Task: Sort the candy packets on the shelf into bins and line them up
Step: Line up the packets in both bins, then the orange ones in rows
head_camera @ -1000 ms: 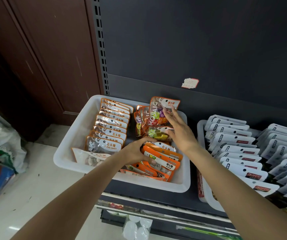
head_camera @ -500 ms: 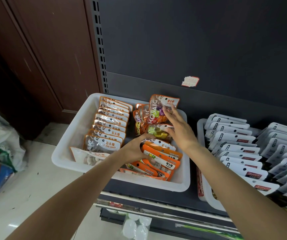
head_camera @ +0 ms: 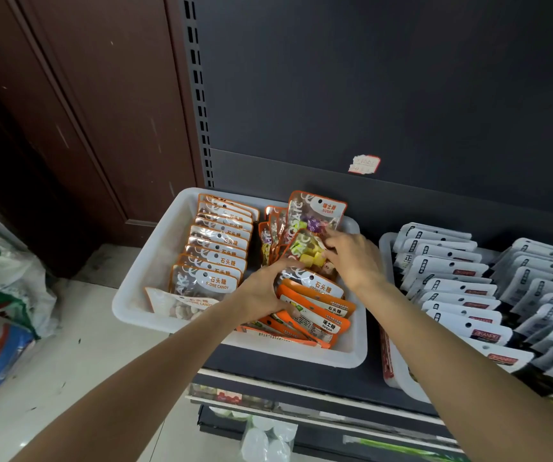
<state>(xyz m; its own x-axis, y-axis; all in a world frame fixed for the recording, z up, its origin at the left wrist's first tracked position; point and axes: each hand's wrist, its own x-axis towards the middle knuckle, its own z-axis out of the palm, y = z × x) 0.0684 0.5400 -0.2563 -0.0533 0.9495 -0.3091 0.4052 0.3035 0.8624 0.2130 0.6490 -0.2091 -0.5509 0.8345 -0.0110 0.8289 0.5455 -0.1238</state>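
— Dark grey metal shelf (head_camera: 288,365) against a dark back panel, brown wooden door to the left. On it?

— White rectangular plastic bin (head_camera: 142,278), long axis running front to back. Left side: neat row of clear-and-orange stone-candy packets (head_camera: 217,255), standing on edge, faces toward the front, tops up. Right front: loose heap of orange candy packets (head_camera: 315,315), lying flat and fanned, long axes slanting toward the bin's front right corner.

— And the hands?

— Left hand (head_camera: 263,296) curled around the near edge of that heap. Right hand (head_camera: 355,258) pinching a clear packet of coloured cube candy (head_camera: 305,250), tilted, top leaning back against an upright orange-rimmed Swiss sugar packet (head_camera: 316,211).

— To the right?

— Second white bin (head_camera: 398,371) just beside, filled with rows of overlapping white packets (head_camera: 461,295).
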